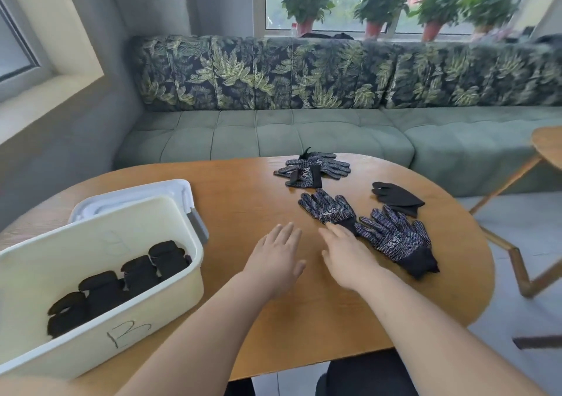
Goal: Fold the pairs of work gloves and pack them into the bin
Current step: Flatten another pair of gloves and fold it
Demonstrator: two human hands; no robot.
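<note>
1. Cream plastic bin (127, 313) sits at the near left of the oval wooden table (243, 201), holding a row of black folded glove bundles (103, 292).
2. My left hand (275, 259) and right hand (346, 256) are both flat, fingers loose, gripping nothing.
3. Loose gloves lie to the right. A dark dotted knit glove (327, 208) is just beyond my right fingertips, and its likely mate (395, 237) is beside it. A plain black glove (395, 198) and another dotted pair (313, 169) lie farther off.
4. I judge I am starting the next pair.
5. Next I should pinch the nearest cuff and stack that glove squarely on its mate before folding.
</note>
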